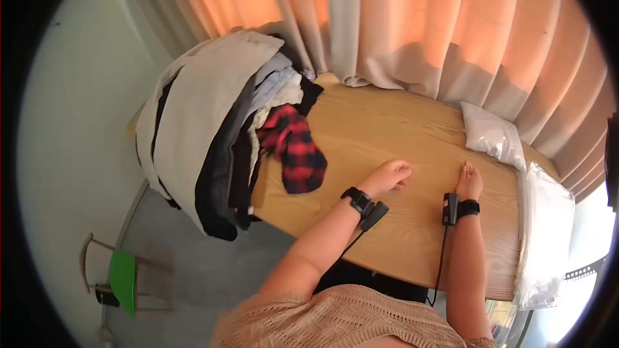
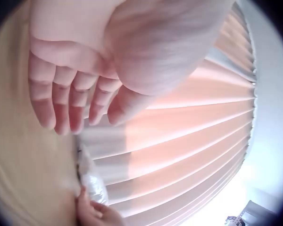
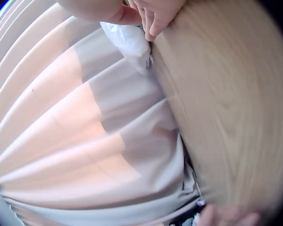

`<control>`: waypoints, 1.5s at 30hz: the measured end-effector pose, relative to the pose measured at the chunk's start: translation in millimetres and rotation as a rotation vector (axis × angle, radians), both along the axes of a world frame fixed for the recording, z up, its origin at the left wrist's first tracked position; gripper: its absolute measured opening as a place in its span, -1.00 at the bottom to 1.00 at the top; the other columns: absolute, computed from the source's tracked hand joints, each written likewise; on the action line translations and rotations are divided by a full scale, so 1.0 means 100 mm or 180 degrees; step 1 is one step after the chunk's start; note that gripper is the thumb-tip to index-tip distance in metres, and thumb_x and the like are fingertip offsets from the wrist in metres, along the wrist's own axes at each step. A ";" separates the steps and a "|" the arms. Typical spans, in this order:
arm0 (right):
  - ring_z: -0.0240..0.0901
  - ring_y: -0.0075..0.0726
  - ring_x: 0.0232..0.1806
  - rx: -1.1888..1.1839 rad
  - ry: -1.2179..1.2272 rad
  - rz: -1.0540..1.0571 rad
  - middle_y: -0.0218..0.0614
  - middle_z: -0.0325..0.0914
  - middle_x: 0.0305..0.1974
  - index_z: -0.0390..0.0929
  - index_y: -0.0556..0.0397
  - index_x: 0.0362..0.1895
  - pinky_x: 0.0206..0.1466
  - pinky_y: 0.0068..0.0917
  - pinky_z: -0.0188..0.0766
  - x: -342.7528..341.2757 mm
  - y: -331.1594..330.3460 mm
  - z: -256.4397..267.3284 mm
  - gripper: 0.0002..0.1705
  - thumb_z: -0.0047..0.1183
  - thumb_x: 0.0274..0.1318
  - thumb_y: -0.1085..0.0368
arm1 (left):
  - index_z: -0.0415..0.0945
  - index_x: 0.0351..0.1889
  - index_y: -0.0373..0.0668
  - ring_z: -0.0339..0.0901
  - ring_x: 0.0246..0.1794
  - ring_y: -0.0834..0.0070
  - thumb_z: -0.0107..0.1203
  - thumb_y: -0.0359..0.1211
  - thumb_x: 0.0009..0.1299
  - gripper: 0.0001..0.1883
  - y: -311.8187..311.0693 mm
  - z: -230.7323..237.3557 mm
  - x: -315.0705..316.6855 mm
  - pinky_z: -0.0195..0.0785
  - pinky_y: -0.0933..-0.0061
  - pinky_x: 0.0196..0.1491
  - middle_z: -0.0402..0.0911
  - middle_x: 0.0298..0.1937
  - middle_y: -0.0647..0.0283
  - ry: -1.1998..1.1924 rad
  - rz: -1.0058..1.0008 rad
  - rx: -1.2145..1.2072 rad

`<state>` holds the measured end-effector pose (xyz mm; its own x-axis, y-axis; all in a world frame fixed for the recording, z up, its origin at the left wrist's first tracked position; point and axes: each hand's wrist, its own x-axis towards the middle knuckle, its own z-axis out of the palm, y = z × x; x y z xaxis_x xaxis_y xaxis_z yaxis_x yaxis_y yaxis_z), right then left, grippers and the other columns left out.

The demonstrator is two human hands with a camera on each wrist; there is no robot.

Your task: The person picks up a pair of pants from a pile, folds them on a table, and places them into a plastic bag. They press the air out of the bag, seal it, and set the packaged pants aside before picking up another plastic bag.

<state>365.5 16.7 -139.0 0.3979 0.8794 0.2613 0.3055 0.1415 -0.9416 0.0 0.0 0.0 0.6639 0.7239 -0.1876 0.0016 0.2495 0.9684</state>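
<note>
My left hand (image 1: 387,177) is over the middle of the wooden table (image 1: 387,129) with nothing in it. In the left wrist view its fingers (image 2: 61,99) hang loosely bent, the palm facing the camera. To its right is my right hand (image 1: 469,182), also holding nothing, its fingers pointing toward the curtain. Fingers and thumb of that hand are relaxed at the top of the right wrist view. Left of the left hand, a red-and-black plaid garment (image 1: 293,148) droops from a heap of clothes (image 1: 200,96).
A clear plastic packet (image 1: 493,132) lies at the table's far right, beside a stack of clear plastic bags (image 1: 548,238) on the right edge. Pleated curtains (image 1: 412,26) hang behind the table. A green chair (image 1: 122,280) stands on the floor at the left.
</note>
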 end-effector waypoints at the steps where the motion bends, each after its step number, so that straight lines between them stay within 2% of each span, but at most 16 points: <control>1: 0.02 0.04 0.36 0.0048 -0.0574 -0.0038 -0.10 -0.08 0.41 -0.14 0.13 0.38 0.37 -0.31 0.07 -0.11 -0.05 0.19 -0.34 -0.18 0.27 0.36 | 0.42 0.03 -0.12 0.47 -0.22 0.56 0.02 -0.22 0.40 -0.70 0.00 0.10 0.05 0.38 0.54 -0.12 0.52 -0.20 0.29 -0.0102 0.0267 0.0412; 2: 0.04 0.02 0.36 0.0107 -0.1154 -0.0088 -0.05 -0.04 0.39 -0.12 0.25 0.34 0.33 -0.35 0.17 -0.22 -0.09 0.38 -0.39 -0.23 0.28 0.39 | 0.41 0.02 -0.18 0.48 -0.19 0.57 0.02 -0.25 0.41 -0.71 0.03 0.18 0.10 0.38 0.54 -0.11 0.52 -0.21 0.29 -0.0205 0.0530 0.0824; 3: 0.04 0.02 0.36 0.0085 -0.0831 -0.0059 -0.05 -0.04 0.39 -0.12 0.25 0.34 0.33 -0.35 0.17 -1.07 -0.37 0.18 -0.39 -0.23 0.28 0.39 | 0.40 0.02 -0.18 0.49 -0.20 0.56 0.02 -0.26 0.41 -0.70 -0.15 0.22 -0.51 0.38 0.53 -0.13 0.52 -0.20 0.29 0.0122 0.0737 0.1295; 5: 0.05 -0.03 0.36 0.0524 0.2400 0.0302 0.05 0.00 0.35 -0.10 0.31 0.31 0.33 -0.36 0.17 -1.18 -0.58 0.58 -0.43 -0.31 0.24 0.47 | 0.40 0.02 -0.21 0.50 -0.25 0.53 0.03 -0.28 0.38 -0.69 -0.23 0.49 -0.70 0.38 0.51 -0.18 0.54 -0.23 0.27 0.0176 0.1342 0.2044; 9: 0.05 -0.05 0.36 0.0527 0.3224 0.0318 0.07 0.03 0.31 -0.08 0.32 0.30 0.35 -0.35 0.15 -1.36 -0.83 1.10 -0.43 -0.34 0.19 0.51 | 0.51 -0.15 -0.27 0.55 -0.25 0.22 0.09 -0.37 0.19 -0.73 -0.18 1.09 -1.75 0.41 0.31 -0.17 0.59 -0.27 0.07 0.1419 0.3005 0.3071; 11: 0.04 -0.04 0.36 0.0388 0.3672 0.0115 0.06 0.06 0.29 -0.09 0.36 0.29 0.36 -0.35 0.14 -1.40 -0.82 1.18 -0.44 -0.35 0.19 0.51 | 0.52 -0.24 -0.26 0.46 -0.22 0.03 0.07 -0.45 0.09 -0.75 -0.08 1.23 -2.41 0.35 0.09 -0.16 0.54 -0.28 0.01 0.3270 0.3433 0.4257; 13: 0.05 -0.03 0.36 0.0348 0.3632 0.0134 0.07 0.07 0.28 -0.08 0.37 0.28 0.36 -0.35 0.15 -1.40 -0.78 1.16 -0.45 -0.35 0.19 0.51 | 0.54 -0.27 -0.22 0.45 -0.20 0.02 0.13 -0.41 0.10 -0.78 0.00 1.28 -2.90 0.36 0.09 -0.15 0.52 -0.21 -0.02 0.4603 0.3847 0.4163; 16: 0.06 -0.03 0.35 0.0337 0.3624 0.0174 0.10 0.08 0.27 -0.07 0.39 0.26 0.36 -0.35 0.15 -1.42 -0.74 1.16 -0.46 -0.35 0.20 0.50 | 0.53 -0.31 -0.21 0.46 -0.15 0.01 0.12 -0.36 0.19 -0.84 0.02 1.22 -3.53 0.37 0.08 -0.16 0.50 -0.16 -0.03 0.5524 0.3475 0.4139; 19: 0.07 -0.01 0.34 0.0398 0.3656 0.0222 0.13 0.08 0.27 -0.06 0.41 0.26 0.36 -0.35 0.15 -1.41 -0.74 1.12 -0.47 -0.35 0.20 0.50 | 0.47 -0.30 -0.24 0.49 -0.17 0.00 0.03 -0.30 0.31 -0.82 -0.06 1.23 -3.82 0.37 0.04 -0.19 0.53 -0.21 -0.04 0.5582 0.3047 0.3207; 27: 0.12 0.02 0.31 0.0461 0.3638 0.0284 0.14 0.10 0.25 -0.02 0.41 0.22 0.34 -0.34 0.18 -1.38 -0.72 1.06 -0.52 -0.34 0.22 0.48 | 0.34 -0.38 -0.34 0.39 -0.30 -0.19 -0.19 -0.26 0.47 -0.69 0.09 1.55 -3.92 0.28 0.05 -0.27 0.50 -0.32 -0.16 0.3947 0.3693 0.3842; 29: 0.14 0.01 0.29 0.0436 0.3635 0.0263 0.14 0.12 0.24 0.00 0.41 0.21 0.33 -0.35 0.19 -1.41 -0.72 1.07 -0.53 -0.33 0.22 0.48 | 0.36 -0.30 -0.34 0.37 -0.37 -0.09 -0.17 -0.25 0.46 -0.71 0.04 1.85 -3.57 0.27 0.17 -0.29 0.46 -0.37 -0.15 0.2827 0.3480 0.4476; 33: 0.15 -0.01 0.28 0.0367 0.3549 0.0226 0.13 0.13 0.23 0.00 0.40 0.21 0.32 -0.35 0.20 -1.40 -0.71 1.07 -0.52 -0.33 0.22 0.48 | 0.41 -0.11 -0.31 0.38 -0.34 0.64 -0.13 -0.26 0.48 -0.72 -0.43 2.32 -2.54 0.27 0.52 -0.26 0.50 -0.38 0.25 0.1593 0.2739 0.3933; 35: 0.15 -0.01 0.29 0.0349 0.3399 0.0210 0.13 0.13 0.24 -0.01 0.40 0.21 0.33 -0.36 0.18 -1.39 -0.70 1.06 -0.52 -0.34 0.22 0.47 | 0.41 -0.13 -0.29 0.28 -0.32 0.78 -0.13 -0.28 0.49 -0.75 -0.74 2.35 -2.00 0.23 0.63 -0.25 0.42 -0.34 0.43 0.0622 0.2114 0.3747; 37: 0.14 0.00 0.29 0.0347 0.3489 0.0256 0.14 0.12 0.24 -0.01 0.40 0.21 0.34 -0.36 0.17 -1.36 -0.68 1.02 -0.53 -0.34 0.23 0.47 | 0.41 -0.06 -0.27 0.26 -0.30 0.75 -0.13 -0.28 0.49 -0.75 -0.91 2.24 -1.68 0.22 0.65 -0.22 0.41 -0.30 0.43 0.0411 0.1795 0.3402; 41: 0.12 -0.01 0.31 0.0390 0.3611 0.0367 0.15 0.07 0.27 -0.02 0.39 0.22 0.36 -0.38 0.15 -1.40 -0.73 1.03 -0.53 -0.35 0.26 0.46 | 0.36 0.12 -0.22 0.37 -0.09 0.67 -0.17 -0.15 0.51 -0.62 -0.60 1.29 -1.82 0.24 0.62 -0.01 0.48 -0.07 0.36 0.1620 0.0216 0.1460; 45: 0.14 -0.02 0.30 0.0344 0.3612 0.0409 0.13 0.11 0.24 0.01 0.37 0.21 0.34 -0.39 0.18 -1.38 -0.74 0.97 -0.55 -0.33 0.26 0.47 | 0.25 0.25 -0.19 0.32 0.15 0.55 -0.25 -0.09 0.52 -0.52 -0.82 1.11 -1.87 0.17 0.49 0.17 0.39 0.15 0.26 0.1484 -0.0247 -0.0174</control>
